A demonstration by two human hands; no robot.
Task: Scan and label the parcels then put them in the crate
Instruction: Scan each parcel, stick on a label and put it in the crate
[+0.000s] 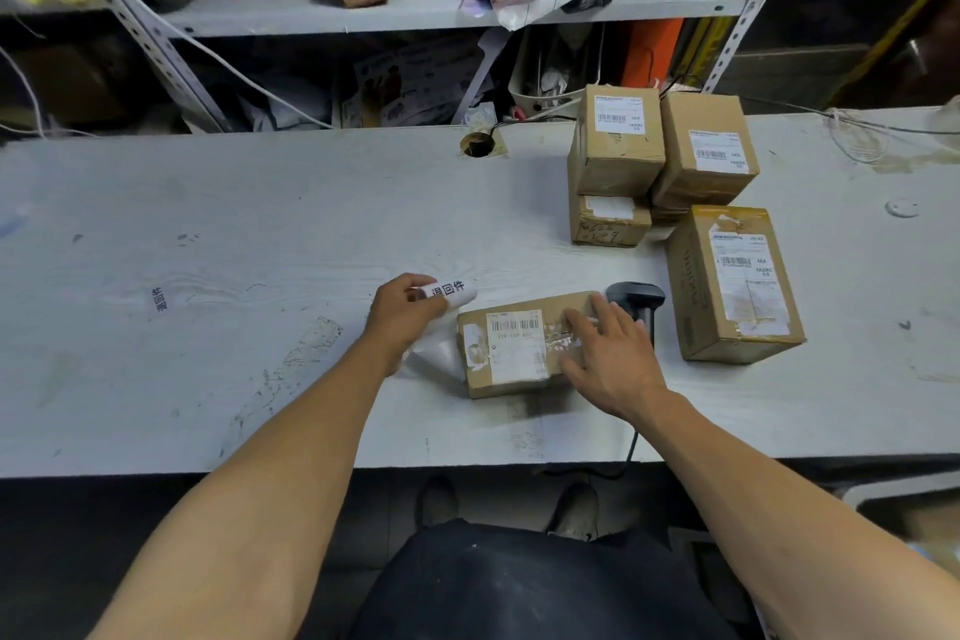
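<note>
Grey tabletop (pixel 208 234), cluttered shelving behind: our parcel (pixel 519 346) lies flat at centre, long axis left to right, barcode up. Our right hand (pixel 610 353) presses it open-palmed; our left hand (pixel 402 314) pinches a label roll (pixel 452 294). Labelling looks underway; next we need the sticker peeled and pressed down. Scanner (pixel 636 301) just beyond.

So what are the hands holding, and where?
The left hand grips a white sticker roll by its near end. The right hand lies flat on the parcel, not gripping.
</note>
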